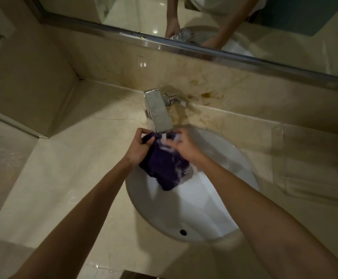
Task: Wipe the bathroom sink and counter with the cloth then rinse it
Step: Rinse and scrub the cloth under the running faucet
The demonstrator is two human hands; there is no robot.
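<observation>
The task looks to be in its last stage: the dark purple terry cloth (164,168) hangs bunched over the white oval ceramic sink (214,218), right under the spout of the square chrome faucet (158,111), with water running onto it. The left hand (139,147) pinches the cloth's upper left corner with curled fingers; the right hand (184,147) curls round its upper right edge. Whether the glossy beige marble counter (63,168) has been fully wiped cannot be told, though it shines wetly. What remains, I judge, is finishing the rinse and wringing. The faucet sits close above the knuckles; the basin below and toward the person offers open room.
</observation>
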